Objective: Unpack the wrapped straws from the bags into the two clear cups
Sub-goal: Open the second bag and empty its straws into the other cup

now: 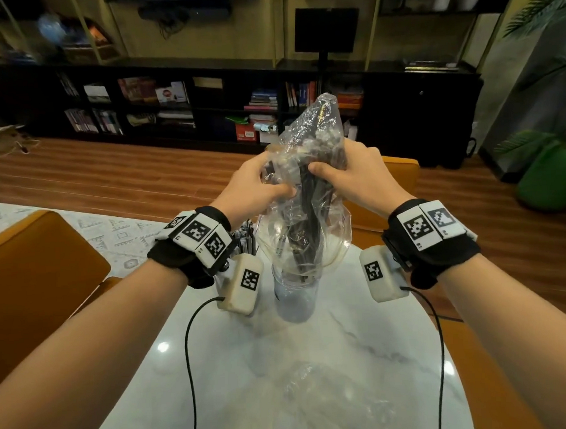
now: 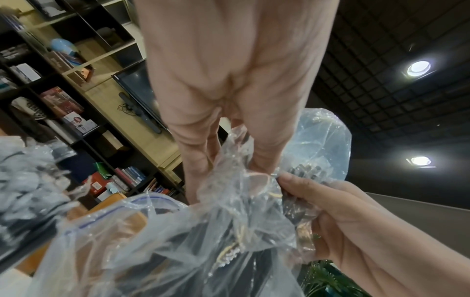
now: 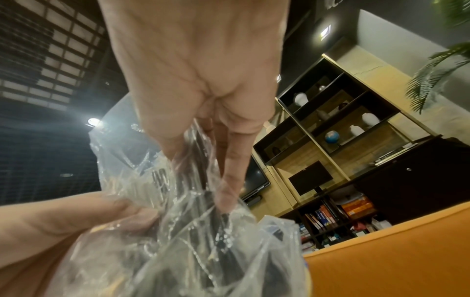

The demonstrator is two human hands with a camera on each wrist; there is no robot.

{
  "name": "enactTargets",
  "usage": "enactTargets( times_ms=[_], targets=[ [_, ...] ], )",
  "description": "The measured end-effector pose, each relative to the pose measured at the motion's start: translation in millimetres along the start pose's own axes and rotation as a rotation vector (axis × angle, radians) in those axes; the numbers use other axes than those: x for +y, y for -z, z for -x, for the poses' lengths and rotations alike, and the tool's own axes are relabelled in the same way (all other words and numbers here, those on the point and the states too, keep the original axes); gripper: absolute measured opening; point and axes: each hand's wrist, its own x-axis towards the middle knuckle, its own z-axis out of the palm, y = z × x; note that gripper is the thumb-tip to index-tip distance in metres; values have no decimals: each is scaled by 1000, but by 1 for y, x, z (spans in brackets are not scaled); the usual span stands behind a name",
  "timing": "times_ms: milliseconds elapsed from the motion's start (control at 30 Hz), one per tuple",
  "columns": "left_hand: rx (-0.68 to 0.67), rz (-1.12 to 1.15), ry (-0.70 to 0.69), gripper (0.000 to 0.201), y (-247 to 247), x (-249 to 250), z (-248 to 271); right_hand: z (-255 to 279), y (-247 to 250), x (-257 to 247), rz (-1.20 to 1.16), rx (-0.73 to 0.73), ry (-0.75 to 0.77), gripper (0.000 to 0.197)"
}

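A clear plastic bag [image 1: 310, 138] full of dark wrapped straws [image 1: 310, 200] is held mouth-down over a clear cup [image 1: 296, 294] on the white marble table [image 1: 362, 356]. Some straw ends hang down into the cup's mouth. My left hand [image 1: 257, 186] grips the bag's left side, my right hand [image 1: 348, 172] grips its right side and the straw bundle through the plastic. In the left wrist view the bag [image 2: 229, 221] is bunched under my left hand [image 2: 223, 160]. In the right wrist view my right hand [image 3: 203, 160] pinches the bag [image 3: 178, 231]. A second cup with straws [image 1: 245, 240] stands behind my left wrist.
An empty crumpled clear bag [image 1: 309, 398] lies on the table near me. Orange chairs [image 1: 34, 264] stand left, right and across the table. A dark bookshelf [image 1: 205, 107] and a green plant pot [image 1: 549, 183] are farther off.
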Motion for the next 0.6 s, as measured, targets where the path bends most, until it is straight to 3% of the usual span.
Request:
enactTargets(
  times_ms=[233, 300, 367, 467, 533, 600],
  targets=[
    [22, 118, 93, 48, -10, -19, 3, 4, -12, 8, -72, -38, -18, 31],
    [-74, 174, 167, 56, -9, -19, 3, 4, -12, 8, -87, -36, -27, 32],
    [-252, 188, 246, 66, -8, -17, 6, 3, -15, 8, -106, -31, -35, 31],
    [-417, -54, 235, 95, -15, -19, 8, 3, -20, 7, -114, -28, -41, 30],
    [-384, -124, 218, 113, -21, -27, 8, 3, -24, 7, -123, -27, -43, 30],
    [-303, -114, 179, 111, -26, -38, 6, 4, -27, 7, -130, -36, -52, 32]
  ],
)
